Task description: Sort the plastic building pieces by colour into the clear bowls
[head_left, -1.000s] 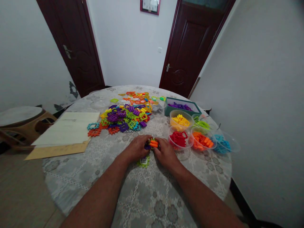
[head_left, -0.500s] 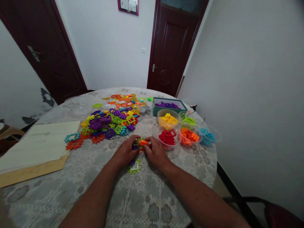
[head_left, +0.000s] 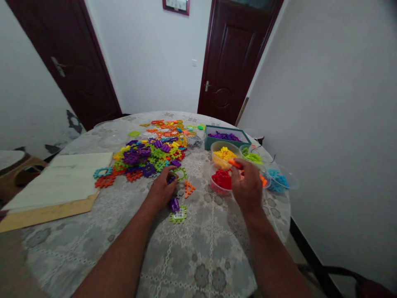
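My left hand (head_left: 161,189) is closed around a small purple building piece (head_left: 171,179). A green toothed ring piece (head_left: 180,173) touches or sits just past its fingertips; whether the two are joined I cannot tell. My right hand (head_left: 249,184) pinches an orange connector piece (head_left: 235,164) above the bowls at the right. Between the hands, an orange triangular piece (head_left: 189,189) lies on the table. Nearer to me are a purple ridged connector (head_left: 174,204) and a green square piece with a white grid (head_left: 178,215), close together.
Past my left hand spreads a heap of coloured toothed pieces (head_left: 145,155). Clear bowls hold red (head_left: 221,179), yellow (head_left: 225,154), green (head_left: 252,157) and blue pieces (head_left: 277,180). A box (head_left: 212,144) of purple pieces stands behind them. Large paper sheets (head_left: 58,178) lie at the left.
My right hand has moved away from the left, rightward to the bowls, with an orange connector in its fingers. The left hand stays near its place. The orange triangle now shows in full.
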The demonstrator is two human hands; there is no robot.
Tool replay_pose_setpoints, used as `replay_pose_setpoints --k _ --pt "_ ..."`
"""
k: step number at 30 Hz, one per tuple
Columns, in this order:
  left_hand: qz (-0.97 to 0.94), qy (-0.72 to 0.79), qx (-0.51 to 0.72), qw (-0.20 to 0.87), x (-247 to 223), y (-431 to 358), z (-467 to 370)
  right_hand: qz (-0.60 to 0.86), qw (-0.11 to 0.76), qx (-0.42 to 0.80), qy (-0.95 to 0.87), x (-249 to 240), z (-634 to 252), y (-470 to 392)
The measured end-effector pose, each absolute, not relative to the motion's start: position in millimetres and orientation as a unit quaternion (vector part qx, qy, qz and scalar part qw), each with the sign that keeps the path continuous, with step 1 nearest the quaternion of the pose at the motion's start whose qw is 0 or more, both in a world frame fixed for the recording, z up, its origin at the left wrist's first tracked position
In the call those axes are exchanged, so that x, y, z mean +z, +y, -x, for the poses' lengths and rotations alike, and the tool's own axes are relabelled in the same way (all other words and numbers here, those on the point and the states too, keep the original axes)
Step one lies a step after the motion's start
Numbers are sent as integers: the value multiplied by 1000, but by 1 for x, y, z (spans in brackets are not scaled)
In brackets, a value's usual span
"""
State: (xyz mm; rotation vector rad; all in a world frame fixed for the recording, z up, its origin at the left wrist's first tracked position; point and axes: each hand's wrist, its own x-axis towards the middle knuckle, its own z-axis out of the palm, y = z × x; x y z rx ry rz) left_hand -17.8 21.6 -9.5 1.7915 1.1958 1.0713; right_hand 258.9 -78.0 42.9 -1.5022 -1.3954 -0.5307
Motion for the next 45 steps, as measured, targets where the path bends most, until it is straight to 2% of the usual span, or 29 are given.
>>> replay_pose_setpoints --k 5,8,11,14,17,21,29,32,38,40,42,45 --pt "-605 500 446 430 -8 26 19 725 386 -249 -514 23 -347 -64" --pt "-565 506 459 463 -9 30 19 740 372 -255 -499 16 -359 -60" --pt "-519 508 480 492 -10 32 19 681 427 -267 -532 22 -324 -61" --pt "-482 505 498 514 -10 32 18 573 448 -182 -662 24 -260 -67" --pt "-456 499 507 535 -9 32 17 516 349 -50 -780 12 -199 -73" --pt "-448 492 501 553 -8 32 17 578 242 -10 -779 -10 -162 -70" --pt "-470 511 477 539 -10 35 18 615 182 9 -767 -14 -164 -64" --pt "-470 511 474 541 -11 37 19 591 225 10 -775 -5 -168 -68" --pt "-471 513 471 542 -14 41 20 542 453 -107 -700 39 -200 -85" --pt "-477 513 472 535 -15 41 20 546 500 -130 -659 50 -209 -89" --pt "-487 516 469 526 -15 40 19 548 512 -115 -652 52 -211 -91" --pt "-506 523 458 510 -15 39 19 542 479 -68 -687 45 -204 -88"
